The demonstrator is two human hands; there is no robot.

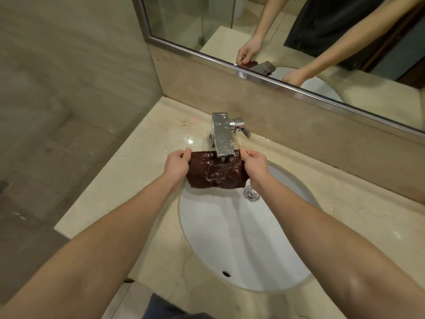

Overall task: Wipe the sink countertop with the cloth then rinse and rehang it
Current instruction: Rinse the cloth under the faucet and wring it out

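Note:
A dark brown wet cloth [213, 172] is stretched out flat under the chrome faucet [222, 137], above the far edge of the white oval sink [243, 238]. Water runs from the spout onto the cloth's middle. My left hand [177, 165] pinches the cloth's upper left corner. My right hand [255, 165] pinches its upper right corner. The beige marble countertop [128, 180] around the sink shines with wet patches near the faucet base.
The faucet's lever handle [243, 130] sticks out to the right. A drain stopper [251, 193] sits in the basin below the cloth. A framed mirror [299, 54] runs along the back wall. The counter's left edge drops to a tiled floor [46, 134].

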